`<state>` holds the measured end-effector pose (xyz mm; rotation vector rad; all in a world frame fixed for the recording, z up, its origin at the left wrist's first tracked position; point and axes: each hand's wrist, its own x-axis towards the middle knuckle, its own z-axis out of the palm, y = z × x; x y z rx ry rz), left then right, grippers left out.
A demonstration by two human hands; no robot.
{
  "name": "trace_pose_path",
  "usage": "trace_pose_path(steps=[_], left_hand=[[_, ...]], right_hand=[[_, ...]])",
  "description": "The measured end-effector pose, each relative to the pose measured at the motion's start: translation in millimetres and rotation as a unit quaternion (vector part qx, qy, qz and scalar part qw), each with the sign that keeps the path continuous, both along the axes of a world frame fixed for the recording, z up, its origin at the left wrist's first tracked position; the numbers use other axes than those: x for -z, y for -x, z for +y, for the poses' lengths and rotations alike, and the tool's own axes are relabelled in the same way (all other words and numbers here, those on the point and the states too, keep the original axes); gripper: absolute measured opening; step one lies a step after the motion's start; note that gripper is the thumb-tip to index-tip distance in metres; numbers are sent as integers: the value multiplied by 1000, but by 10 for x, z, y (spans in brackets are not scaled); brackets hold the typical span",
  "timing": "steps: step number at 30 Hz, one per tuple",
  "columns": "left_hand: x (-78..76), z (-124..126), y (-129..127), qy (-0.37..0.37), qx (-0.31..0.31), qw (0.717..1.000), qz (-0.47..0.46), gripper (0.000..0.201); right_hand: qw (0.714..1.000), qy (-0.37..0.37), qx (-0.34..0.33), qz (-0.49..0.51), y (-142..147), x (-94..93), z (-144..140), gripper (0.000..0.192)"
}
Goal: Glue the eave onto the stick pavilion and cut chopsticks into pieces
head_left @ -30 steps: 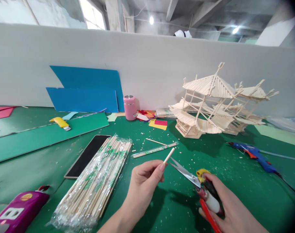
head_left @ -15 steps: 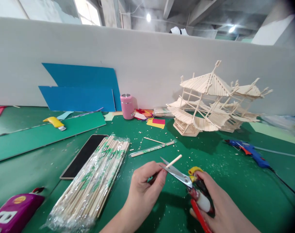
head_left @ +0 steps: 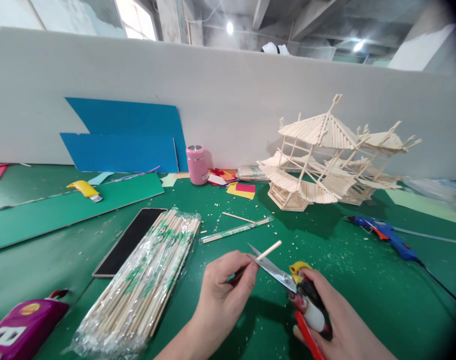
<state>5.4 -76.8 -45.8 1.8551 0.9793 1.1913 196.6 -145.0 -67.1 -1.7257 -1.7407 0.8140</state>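
Note:
Between thumb and fingertips, my left hand (head_left: 222, 292) pinches a short pale wooden stick (head_left: 270, 249), its free end pointing up and right. My right hand (head_left: 331, 315) is wrapped round the handles of a pair of scissors (head_left: 275, 274) with yellow, red and white grips. The blades lie across the stick close to my left fingertips, parted slightly around it. Just beyond, a wrapped pair of chopsticks (head_left: 235, 230) and a loose thin stick (head_left: 237, 217) rest on the green table among pale crumbs.
A clear bag of wrapped chopsticks (head_left: 138, 285) lies left, over a dark phone (head_left: 128, 240). A wooden stick pavilion model (head_left: 318, 165) stands back right, near a blue glue gun (head_left: 385, 236). A pink flask (head_left: 197, 165), yellow cutter (head_left: 83, 189) and purple power strip (head_left: 29, 325) are around.
My right hand and the scissor handles have shifted very slightly, and the blades look a little closer together on the stick. My left hand stays almost still.

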Motion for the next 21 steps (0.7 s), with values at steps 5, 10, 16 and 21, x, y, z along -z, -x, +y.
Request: trace_pose_path(steps=[5,10,16,21], left_hand=[[-8,-4,-17,-43,-16,998,44,23],[2,-18,-27,-104,-39,992,67,24],[24,-11,-2,-190,-51,974,113,24],[56,-6,10,-240,-41,958,153,21]], right_hand=[[998,14,26,50,49,-14,-19,56],[988,57,65,128,131,-23,-55,61],[998,30,9,53,162,-45,-42,59],[1000,-10,-11,-12,142,10,-20,36]])
